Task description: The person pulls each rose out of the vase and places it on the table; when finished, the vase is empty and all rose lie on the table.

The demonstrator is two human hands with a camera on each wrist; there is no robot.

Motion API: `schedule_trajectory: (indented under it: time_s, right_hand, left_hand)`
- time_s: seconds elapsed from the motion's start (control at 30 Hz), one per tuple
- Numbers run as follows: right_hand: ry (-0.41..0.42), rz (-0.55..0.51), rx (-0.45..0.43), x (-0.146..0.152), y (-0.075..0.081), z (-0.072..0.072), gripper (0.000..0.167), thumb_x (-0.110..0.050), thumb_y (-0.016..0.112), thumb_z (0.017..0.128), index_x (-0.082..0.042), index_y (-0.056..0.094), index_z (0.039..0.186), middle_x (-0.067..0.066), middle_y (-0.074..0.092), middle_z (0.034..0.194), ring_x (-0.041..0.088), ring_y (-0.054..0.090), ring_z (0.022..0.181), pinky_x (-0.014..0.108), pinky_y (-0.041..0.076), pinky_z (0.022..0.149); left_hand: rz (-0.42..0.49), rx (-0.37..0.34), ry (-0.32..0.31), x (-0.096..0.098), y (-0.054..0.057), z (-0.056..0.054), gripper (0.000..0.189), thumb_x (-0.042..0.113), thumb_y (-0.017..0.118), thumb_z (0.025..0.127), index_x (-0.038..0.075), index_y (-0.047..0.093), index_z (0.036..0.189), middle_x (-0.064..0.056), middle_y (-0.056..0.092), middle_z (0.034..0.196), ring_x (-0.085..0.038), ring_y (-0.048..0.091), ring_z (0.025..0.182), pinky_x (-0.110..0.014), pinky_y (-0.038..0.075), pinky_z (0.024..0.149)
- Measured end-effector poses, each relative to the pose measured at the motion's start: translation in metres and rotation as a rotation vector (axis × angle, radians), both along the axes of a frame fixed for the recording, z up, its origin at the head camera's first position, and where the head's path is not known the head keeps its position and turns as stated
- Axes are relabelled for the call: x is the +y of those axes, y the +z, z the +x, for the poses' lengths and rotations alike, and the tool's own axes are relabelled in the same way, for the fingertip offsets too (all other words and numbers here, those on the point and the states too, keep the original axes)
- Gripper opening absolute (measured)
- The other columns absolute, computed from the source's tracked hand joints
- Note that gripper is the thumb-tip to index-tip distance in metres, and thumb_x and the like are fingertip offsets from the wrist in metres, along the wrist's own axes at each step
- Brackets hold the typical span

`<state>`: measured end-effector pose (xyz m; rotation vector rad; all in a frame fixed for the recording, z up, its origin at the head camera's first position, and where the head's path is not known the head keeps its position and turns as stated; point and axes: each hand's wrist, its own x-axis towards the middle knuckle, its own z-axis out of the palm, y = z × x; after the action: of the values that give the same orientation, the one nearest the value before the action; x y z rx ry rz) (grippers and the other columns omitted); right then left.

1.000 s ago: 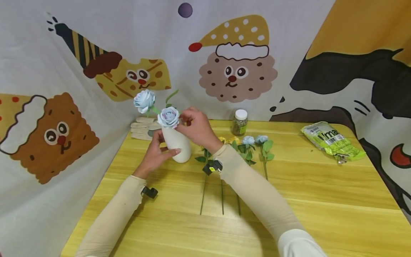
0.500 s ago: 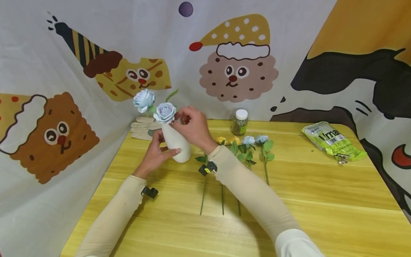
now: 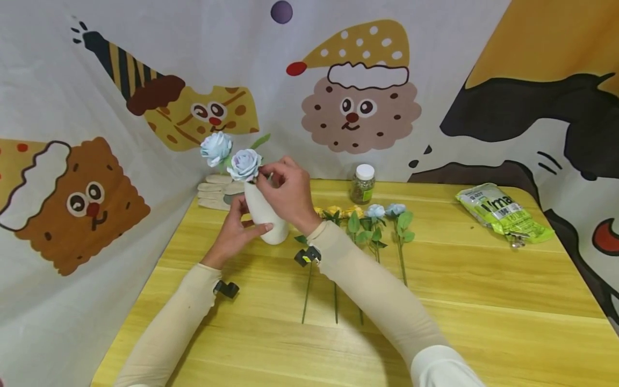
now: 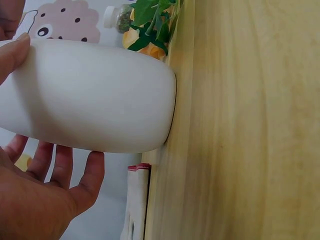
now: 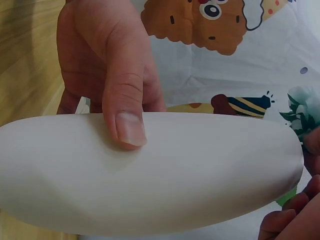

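Observation:
My left hand (image 3: 232,234) grips the white vase (image 3: 273,228) low on its body, thumb in front and fingers round the far side, as the left wrist view shows too. At the vase's mouth my right hand (image 3: 290,191) pinches a pale blue rose (image 3: 244,164) just under its bloom; the stem there is hidden by the fingers. A second blue rose (image 3: 216,149) leans out to the left, and a green leaf (image 3: 261,141) sticks up behind. In the right wrist view the vase (image 5: 200,165) fills the lower half, with the left thumb (image 5: 131,125) against it.
Several yellow and blue roses (image 3: 375,211) lie in a row right of the vase, stems toward me. Behind them stands a jar (image 3: 362,185) with a white lid. A green-and-white packet (image 3: 503,212) lies at far right. Pale gloves (image 3: 213,193) lie behind my left hand.
My right hand and the nearer blue rose have shifted slightly to the left and up over the vase's mouth. The left hand and the vase have stayed put.

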<state>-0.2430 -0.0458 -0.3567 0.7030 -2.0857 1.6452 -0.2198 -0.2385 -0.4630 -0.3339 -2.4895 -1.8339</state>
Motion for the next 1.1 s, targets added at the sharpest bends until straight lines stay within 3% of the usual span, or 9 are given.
schedule_trajectory:
  time_s: [0.37,0.57,0.77,0.97,1.1]
  right_hand:
    - [0.005,-0.042,0.013,-0.0019,-0.0012,-0.0014,0.011,0.001,0.069,0.089,0.001,0.072,0.100,0.011,0.059,0.089,0.018,0.059,0.077,0.019,0.052,0.069]
    - [0.026,-0.056,0.000,-0.0020,-0.0006,0.0013,0.013,-0.005,0.071,0.086,-0.001,0.077,0.098,0.010,0.060,0.092,0.018,0.059,0.079,0.021,0.053,0.071]
    - [-0.002,0.040,-0.028,-0.0029,-0.0001,0.0031,0.024,-0.017,0.079,0.085,-0.002,0.081,0.103,0.007,0.058,0.091,0.017,0.056,0.081,0.022,0.048,0.070]
    - [-0.045,0.144,-0.050,-0.0057,0.0045,0.0049,0.023,-0.021,0.079,0.084,-0.004,0.082,0.100,0.004,0.056,0.088,0.016,0.053,0.079,0.023,0.044,0.066]
    - [-0.042,0.143,-0.051,-0.0069,0.0051,0.0057,0.019,-0.021,0.078,0.089,-0.004,0.080,0.098,0.004,0.055,0.089,0.014,0.052,0.077,0.023,0.043,0.066]
  left_hand:
    - [-0.004,0.014,-0.001,0.0003,0.0017,0.0010,0.075,0.021,0.086,0.090,0.014,0.035,0.144,-0.013,0.048,0.141,-0.030,0.049,0.128,-0.063,0.049,0.108]
    - [-0.012,0.014,-0.008,-0.0002,0.0022,0.0005,0.077,0.022,0.086,0.090,0.015,0.034,0.146,-0.013,0.048,0.141,-0.031,0.050,0.128,-0.062,0.049,0.109]
    - [-0.013,0.014,-0.007,-0.0007,0.0012,0.0003,0.076,0.022,0.085,0.091,0.015,0.034,0.146,-0.013,0.048,0.140,-0.028,0.050,0.126,-0.062,0.049,0.110]
    - [-0.012,0.003,0.001,-0.0004,0.0000,0.0002,0.073,0.020,0.084,0.091,0.012,0.034,0.144,-0.014,0.049,0.139,-0.028,0.050,0.127,-0.061,0.049,0.110]
    - [0.010,-0.013,0.012,0.0005,0.0007,0.0008,0.074,0.019,0.085,0.090,0.011,0.035,0.144,-0.014,0.048,0.141,-0.029,0.049,0.129,-0.059,0.048,0.110]
